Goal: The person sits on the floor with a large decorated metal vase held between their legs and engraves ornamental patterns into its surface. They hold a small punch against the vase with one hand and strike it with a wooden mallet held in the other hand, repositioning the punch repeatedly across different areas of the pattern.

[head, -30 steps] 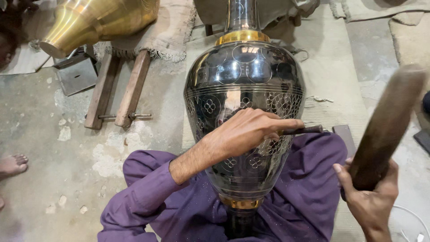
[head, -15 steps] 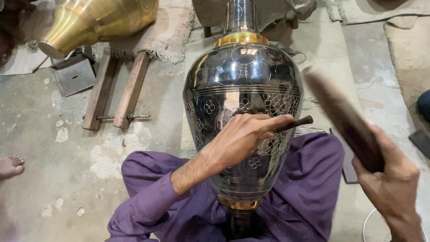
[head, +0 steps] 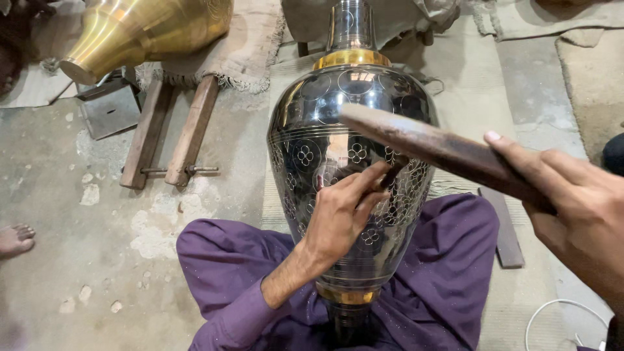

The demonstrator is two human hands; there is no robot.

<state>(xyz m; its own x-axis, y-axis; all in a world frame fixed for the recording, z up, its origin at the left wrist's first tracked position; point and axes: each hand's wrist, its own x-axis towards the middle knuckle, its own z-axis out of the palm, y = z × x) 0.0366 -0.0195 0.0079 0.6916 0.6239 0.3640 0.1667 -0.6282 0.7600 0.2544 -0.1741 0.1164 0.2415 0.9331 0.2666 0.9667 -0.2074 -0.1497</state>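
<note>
A large dark metal vase [head: 338,130] with engraved flower patterns and brass bands lies along my lap, its neck pointing away from me. My left hand [head: 341,211] rests on the vase's belly and pinches a thin dark chisel [head: 392,175] against the surface. My right hand [head: 572,201] grips a long brown wooden mallet [head: 429,146], which reaches across the vase and has its far end just above the chisel. My legs in purple cloth [head: 448,260] sit under the vase.
A brass vase [head: 143,29] lies at the top left beside a woven mat [head: 247,45]. Two wooden bars joined by a metal rod [head: 172,133] and a grey metal block [head: 107,107] lie on the concrete floor. Another person's bare foot [head: 14,239] shows at the left edge. A flat wooden piece [head: 504,227] lies by my right knee.
My right hand has swung the mallet down from raised at the right to over the chisel. My left hand has stayed on the vase with the chisel.
</note>
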